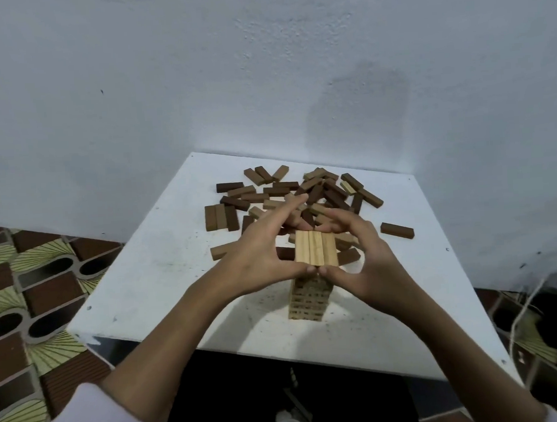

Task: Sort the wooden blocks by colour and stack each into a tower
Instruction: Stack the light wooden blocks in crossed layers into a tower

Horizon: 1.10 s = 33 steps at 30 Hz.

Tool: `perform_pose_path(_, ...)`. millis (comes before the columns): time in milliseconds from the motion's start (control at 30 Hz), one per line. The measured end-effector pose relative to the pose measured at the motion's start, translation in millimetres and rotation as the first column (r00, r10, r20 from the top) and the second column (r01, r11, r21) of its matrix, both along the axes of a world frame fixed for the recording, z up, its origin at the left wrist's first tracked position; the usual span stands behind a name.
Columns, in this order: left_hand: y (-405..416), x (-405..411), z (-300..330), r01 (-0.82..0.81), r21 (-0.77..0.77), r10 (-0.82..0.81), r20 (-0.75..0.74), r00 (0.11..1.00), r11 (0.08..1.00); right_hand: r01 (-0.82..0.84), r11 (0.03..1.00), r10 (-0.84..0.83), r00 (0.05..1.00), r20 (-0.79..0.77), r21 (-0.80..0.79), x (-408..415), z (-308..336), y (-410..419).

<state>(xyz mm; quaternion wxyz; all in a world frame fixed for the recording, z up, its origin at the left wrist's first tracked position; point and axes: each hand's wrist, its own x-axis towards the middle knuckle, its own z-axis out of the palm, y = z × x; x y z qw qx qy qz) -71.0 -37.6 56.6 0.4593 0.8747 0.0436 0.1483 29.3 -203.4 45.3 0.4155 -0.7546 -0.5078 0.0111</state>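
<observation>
- Light tower point(309, 298): stands on the white table point(144, 284), near its front edge, upright, layers criss-crossed.
- Top layer point(315, 250): three light blocks side by side, long sides touching, running away from the camera.
- Left hand point(260, 251): at the left side of the top layer. Thumb tip presses the near end of the layer, fingers reach round toward the far end. Fingers mostly straight and close together; contact at the far end is hidden by the blocks.
- Right hand point(363, 254): mirrors it on the right side. Thumb tip at the near end, just beside the left thumb; fingers curl over the far right corner of the layer.
- Both hands frame the top layer between thumbs and fingers; cannot tell how firm the squeeze is.
- Loose pile point(302, 196): dark and light blocks mixed, heaped behind the tower toward the back of the table, partly hidden by the hands.
- Single dark block point(397, 230): lies flat on its own, right of the pile, apart from it.
- Three brown blocks point(221, 218): side by side at the pile's left edge.
- White wall point(197, 85) behind the table; patterned tile floor point(31, 291) on the left.
</observation>
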Motion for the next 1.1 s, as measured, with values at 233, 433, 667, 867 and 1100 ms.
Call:
perform_pose_path(233, -5, 5, -10, 0.006, -0.007, -0.007, -0.041, 0.999, 1.000, 0.002, 1.000, -0.002, 0.997, -0.078, -0.003, 6, -11, -5)
perform_pose_path(433, -3, 8, -15, 0.010, -0.001, -0.010, -0.074, 0.997, 1.000, 0.014, 1.000, -0.017, 0.996, -0.093, -0.023, 10, -18, -3)
perform_pose_path(667, -2, 6, -18, 0.022, -0.007, -0.022, -0.094, 0.995, 1.000, -0.001, 0.999, -0.005, 0.993, -0.121, -0.049, 13, -22, -6)
perform_pose_path(867, -4, 7, -19, 0.018, -0.019, -0.020, -0.097, 0.995, 1.000, 0.009, 0.998, -0.018, 0.990, -0.141, -0.069, 13, -23, -6)
perform_pose_path(1100, -4, 8, -18, 0.024, -0.007, -0.024, -0.088, 0.996, 1.000, 0.002, 0.999, -0.010, 0.986, -0.164, -0.048, 12, -21, -4)
